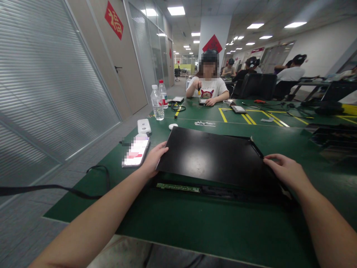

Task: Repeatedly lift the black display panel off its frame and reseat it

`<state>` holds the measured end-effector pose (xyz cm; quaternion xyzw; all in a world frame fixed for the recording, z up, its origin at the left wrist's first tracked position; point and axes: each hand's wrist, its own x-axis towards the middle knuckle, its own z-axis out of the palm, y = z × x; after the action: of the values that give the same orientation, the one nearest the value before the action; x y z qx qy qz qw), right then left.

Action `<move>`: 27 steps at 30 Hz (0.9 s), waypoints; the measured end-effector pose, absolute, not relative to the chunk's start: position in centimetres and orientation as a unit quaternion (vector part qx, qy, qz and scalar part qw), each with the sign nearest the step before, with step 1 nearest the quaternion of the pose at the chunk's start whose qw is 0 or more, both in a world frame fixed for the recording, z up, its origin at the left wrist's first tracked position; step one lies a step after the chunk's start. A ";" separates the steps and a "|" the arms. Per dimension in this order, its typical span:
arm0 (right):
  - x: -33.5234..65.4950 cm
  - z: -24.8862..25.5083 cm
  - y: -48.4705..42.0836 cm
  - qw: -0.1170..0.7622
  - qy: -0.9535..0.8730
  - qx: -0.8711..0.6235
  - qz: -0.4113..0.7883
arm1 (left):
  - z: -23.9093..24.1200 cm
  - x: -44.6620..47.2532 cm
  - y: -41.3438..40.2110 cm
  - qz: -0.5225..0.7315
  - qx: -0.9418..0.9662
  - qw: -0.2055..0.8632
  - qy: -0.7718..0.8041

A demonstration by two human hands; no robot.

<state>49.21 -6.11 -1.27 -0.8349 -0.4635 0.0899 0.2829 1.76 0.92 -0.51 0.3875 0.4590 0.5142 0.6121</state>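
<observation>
A large flat black panel (214, 156) lies on the green table mat (195, 227), its near edge lifted above a dark base that shows a green circuit strip (178, 187). My left hand (154, 159) grips the panel's left edge, fingers curled on top. My right hand (287, 172) holds the right edge, thumb and fingers pressed on it.
A phone (136, 151) lies just left of my left hand, with a white device (144, 126) beyond it. Two water bottles (157, 102) stand farther back. A person (208, 87) sits across the table with a tool. A black cable (83, 191) trails off the table's left edge.
</observation>
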 end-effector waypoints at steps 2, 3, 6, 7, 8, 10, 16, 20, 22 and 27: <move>49.2 -1.3 -6.1 0.280 -0.466 -0.835 0.087 | -0.5 1.8 0.9 0.515 0.387 0.610 0.461; 49.2 -1.3 -6.1 0.278 -0.468 -0.834 0.085 | -0.5 1.9 0.9 0.515 0.389 0.609 0.461; 49.5 -1.5 -6.0 0.269 -0.476 -0.834 0.076 | -0.5 2.0 0.8 0.521 0.399 0.598 0.461; 49.6 -1.7 -6.0 0.266 -0.479 -0.833 0.072 | -0.5 2.0 0.8 0.523 0.402 0.594 0.462; 49.7 -1.8 -5.9 0.264 -0.482 -0.833 0.069 | -0.5 2.0 0.7 0.523 0.404 0.590 0.463; 50.0 -2.1 -5.9 0.260 -0.488 -0.831 0.064 | -0.5 2.0 0.7 0.524 0.405 0.586 0.467; 49.6 -1.8 -5.9 0.245 -0.490 -0.833 0.071 | -0.8 1.8 0.9 0.524 0.404 0.583 0.471; 49.3 -1.3 -6.0 0.255 -0.483 -0.834 0.078 | -0.8 1.8 1.0 0.523 0.397 0.594 0.465; 49.3 -1.2 -6.0 0.261 -0.481 -0.833 0.081 | -0.7 1.9 1.0 0.520 0.393 0.602 0.461; 49.4 -1.2 -6.1 0.273 -0.469 -0.835 0.094 | -0.6 1.9 0.9 0.520 0.385 0.605 0.464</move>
<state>49.37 -6.11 -1.15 -0.8348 -0.4686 0.0944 0.2732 1.88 0.86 -0.58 0.3854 0.4642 0.5200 0.6047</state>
